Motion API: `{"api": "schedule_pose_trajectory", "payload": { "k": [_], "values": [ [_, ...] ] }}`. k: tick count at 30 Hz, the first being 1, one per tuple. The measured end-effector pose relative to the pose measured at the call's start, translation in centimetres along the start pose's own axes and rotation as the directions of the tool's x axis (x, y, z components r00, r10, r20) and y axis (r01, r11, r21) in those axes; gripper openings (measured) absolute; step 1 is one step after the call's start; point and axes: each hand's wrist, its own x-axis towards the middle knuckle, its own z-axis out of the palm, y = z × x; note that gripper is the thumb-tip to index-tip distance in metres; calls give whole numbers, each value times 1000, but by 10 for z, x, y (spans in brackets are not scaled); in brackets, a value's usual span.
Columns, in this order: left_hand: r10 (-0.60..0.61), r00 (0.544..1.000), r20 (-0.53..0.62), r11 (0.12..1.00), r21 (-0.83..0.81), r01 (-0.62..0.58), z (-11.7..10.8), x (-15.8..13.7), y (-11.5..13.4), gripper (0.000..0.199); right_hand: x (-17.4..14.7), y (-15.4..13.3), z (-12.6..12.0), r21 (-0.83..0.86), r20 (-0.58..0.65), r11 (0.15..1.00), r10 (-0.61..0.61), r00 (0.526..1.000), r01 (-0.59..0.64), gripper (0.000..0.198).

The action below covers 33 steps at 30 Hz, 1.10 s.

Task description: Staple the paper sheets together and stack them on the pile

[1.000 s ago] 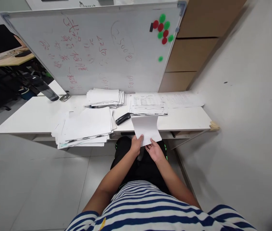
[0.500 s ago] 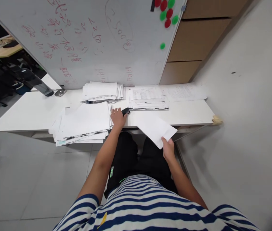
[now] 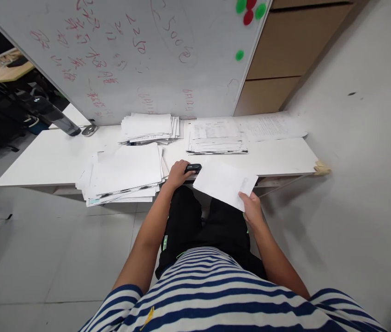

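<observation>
Pale floor tiles and a plain wall surround a long white desk (image 3: 278, 162) seen from above, with a striped shirt (image 3: 216, 295) filling the nearest part of the view and dark trousers beyond it. Just short of the desk's front edge, the right hand (image 3: 252, 210) pinches the near corner of a white sheet of paper (image 3: 225, 183) between thumb and fingers; the sheet hangs partly over the edge. The left hand (image 3: 177, 172) is curled over a black stapler (image 3: 193, 168) at the front edge, hiding most of it. Beside it on the left lies a loose paper stack (image 3: 126, 174), overhanging the edge. Farther back sit a second pile (image 3: 150, 127) and printed sheets (image 3: 216, 136), their text too small to read. A whiteboard (image 3: 140, 55) with faint red writing leans at the rear edge, its top cut off.
</observation>
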Motion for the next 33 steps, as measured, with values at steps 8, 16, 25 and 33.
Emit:
{"api": "schedule_pose_trajectory", "payload": {
  "k": [8,16,25,33],
  "values": [
    [-17,999,38,1000,10,16,-4,2,4,27,1,-2,1,-114,50,993,38,998,-32,36],
    [-51,995,90,999,17,49,-2,10,1,33,12,-7,14,-205,176,979,33,984,4,41],
    [-151,954,258,943,-252,217,-32,9,7,57,27,-14,14,-226,185,972,-14,983,57,42],
    [-239,969,-66,971,-2,240,-25,70,46,50,16,-30,18,-119,161,992,-13,987,32,44]
  ]
}}
